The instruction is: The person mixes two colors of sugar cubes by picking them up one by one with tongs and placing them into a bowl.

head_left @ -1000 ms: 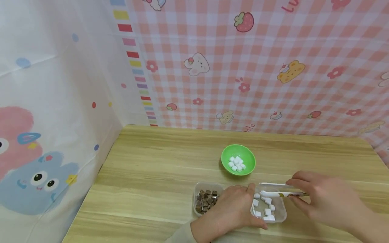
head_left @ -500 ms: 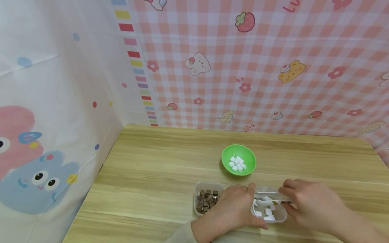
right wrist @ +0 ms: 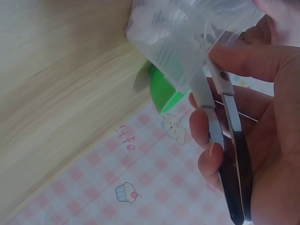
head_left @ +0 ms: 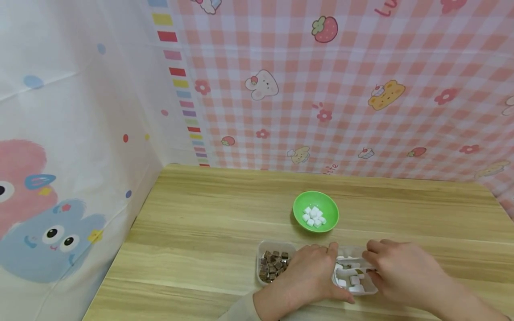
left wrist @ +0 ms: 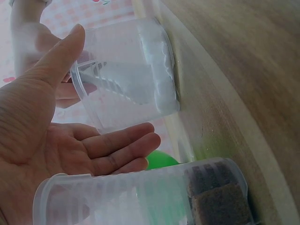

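My left hand lies across the near left end of a clear plastic box of white cubes, thumb along one side and fingers along the other. My right hand grips a pair of tongs with white tips and metal handles. Their white tips reach down among the white cubes in that box; whether a cube is pinched between them I cannot tell. Beyond the boxes, a green bowl holds a small heap of white cubes.
A second clear box with brown cubes stands left of the first, partly covered by my left hand. Wooden tabletop lies around them, with a pink checked cloth behind and a white cloth at the left.
My right hand has moved left and lower over the box, bringing the tong tips deeper among the white cubes. My left hand and the bowl stay where they were.
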### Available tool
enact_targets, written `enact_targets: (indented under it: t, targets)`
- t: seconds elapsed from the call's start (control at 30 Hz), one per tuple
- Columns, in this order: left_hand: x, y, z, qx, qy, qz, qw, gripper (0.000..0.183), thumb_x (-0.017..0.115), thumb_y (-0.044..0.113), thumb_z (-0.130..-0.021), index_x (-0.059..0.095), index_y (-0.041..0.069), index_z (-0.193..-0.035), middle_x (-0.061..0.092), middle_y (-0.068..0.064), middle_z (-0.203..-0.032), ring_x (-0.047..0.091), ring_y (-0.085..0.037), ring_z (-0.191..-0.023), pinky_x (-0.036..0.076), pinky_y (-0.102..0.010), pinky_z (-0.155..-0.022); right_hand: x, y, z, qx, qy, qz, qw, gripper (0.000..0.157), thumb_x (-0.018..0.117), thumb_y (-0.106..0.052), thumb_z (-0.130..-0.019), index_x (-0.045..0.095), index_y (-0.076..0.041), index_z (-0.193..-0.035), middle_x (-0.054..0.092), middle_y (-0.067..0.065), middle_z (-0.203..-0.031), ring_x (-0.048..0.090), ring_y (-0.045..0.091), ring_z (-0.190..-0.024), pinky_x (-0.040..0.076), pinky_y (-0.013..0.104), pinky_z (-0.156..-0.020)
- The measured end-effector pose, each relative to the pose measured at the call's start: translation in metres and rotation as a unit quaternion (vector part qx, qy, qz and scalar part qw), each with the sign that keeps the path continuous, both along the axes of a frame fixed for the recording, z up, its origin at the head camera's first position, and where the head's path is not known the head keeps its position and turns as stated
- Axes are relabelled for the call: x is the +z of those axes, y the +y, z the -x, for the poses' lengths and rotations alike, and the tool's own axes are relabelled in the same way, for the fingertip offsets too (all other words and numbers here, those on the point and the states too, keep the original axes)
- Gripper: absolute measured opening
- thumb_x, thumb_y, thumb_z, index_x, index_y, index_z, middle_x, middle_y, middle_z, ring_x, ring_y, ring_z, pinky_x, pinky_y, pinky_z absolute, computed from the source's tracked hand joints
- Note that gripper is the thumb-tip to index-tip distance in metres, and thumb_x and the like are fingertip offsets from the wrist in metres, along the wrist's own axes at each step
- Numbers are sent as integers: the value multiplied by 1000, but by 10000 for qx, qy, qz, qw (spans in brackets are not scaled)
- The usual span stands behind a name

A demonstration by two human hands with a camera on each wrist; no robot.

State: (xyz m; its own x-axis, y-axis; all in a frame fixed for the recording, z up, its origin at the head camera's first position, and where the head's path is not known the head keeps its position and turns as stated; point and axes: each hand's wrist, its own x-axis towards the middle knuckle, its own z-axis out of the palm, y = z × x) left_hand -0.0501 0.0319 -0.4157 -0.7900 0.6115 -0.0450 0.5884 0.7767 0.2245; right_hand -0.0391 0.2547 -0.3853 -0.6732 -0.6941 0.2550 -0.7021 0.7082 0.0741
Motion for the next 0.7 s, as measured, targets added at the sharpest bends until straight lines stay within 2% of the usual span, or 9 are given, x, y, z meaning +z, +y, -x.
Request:
enact_targets:
  t: [0.1,0.33,0.47,0.7]
  targets:
    - [0,0,0,-8,-42,-11,10000,112,77,84,-68,58,8,-147,75,1,-110,68,-9,-98,51,-22,-90,-2,-3,0,106,107,-69,9999,31,83,-15,-60,54,-20,-68,37,-15,-70,32,3,-56,28,24,-43]
    - [0,1,1,-60,-57,-36,10000,110,77,84,-68,59,7,-145,75,2,-104,67,-8,-93,52,-22,-88,-1,-4,1,340,319,-143,9988,29,82,-10,-59,54,-16,-65,38,-12,-69,34,5,-55,29,23,-42]
    - [1,1,1,-65,-35,-50,10000,110,78,83,-68,60,7,-145,75,1,-104,67,-8,-92,52,-21,-87,1,-1,1,407,306,-129,9986,30,83,-11,-59,55,-18,-66,40,-12,-70,35,4,-56,30,22,-42]
    - [-1,-1,-1,-62,86,-148,9998,109,79,82,-68,60,6,-144,75,1,-107,68,-8,-95,52,-22,-86,9,13,1,272,53,409,9988,30,90,-13,-59,68,-18,-80,55,-15,-80,40,-6,-62,36,18,-46]
